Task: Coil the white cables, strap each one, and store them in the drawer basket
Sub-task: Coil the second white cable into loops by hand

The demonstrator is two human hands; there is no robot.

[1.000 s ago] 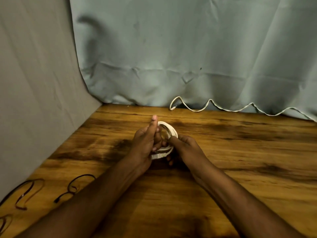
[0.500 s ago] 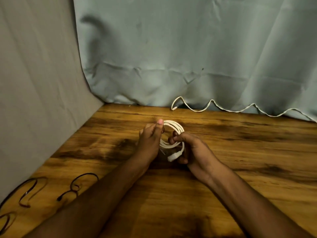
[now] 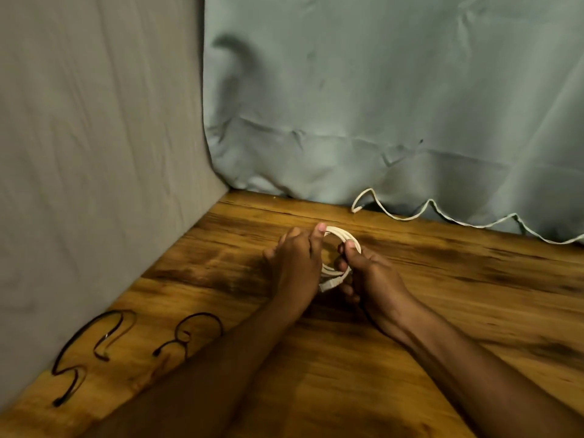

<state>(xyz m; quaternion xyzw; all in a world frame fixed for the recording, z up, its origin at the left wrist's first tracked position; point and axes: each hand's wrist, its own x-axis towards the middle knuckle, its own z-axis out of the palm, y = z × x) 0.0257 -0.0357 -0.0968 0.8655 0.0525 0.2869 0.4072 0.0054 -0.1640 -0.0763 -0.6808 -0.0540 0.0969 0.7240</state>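
Coil (image 3: 343, 240), white cable, centre frame, just above the surface (image 3: 442, 311): my left hand (image 3: 295, 263) and right hand (image 3: 368, 273) pinch opposite sides. Light, springy, probably unwinds if released; grip across all loops, plug end tucked.

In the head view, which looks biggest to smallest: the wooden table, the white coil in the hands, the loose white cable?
1. Table.
2. Loose cable, longest reach, though thin.
3. Coil, partly hidden by both hands.
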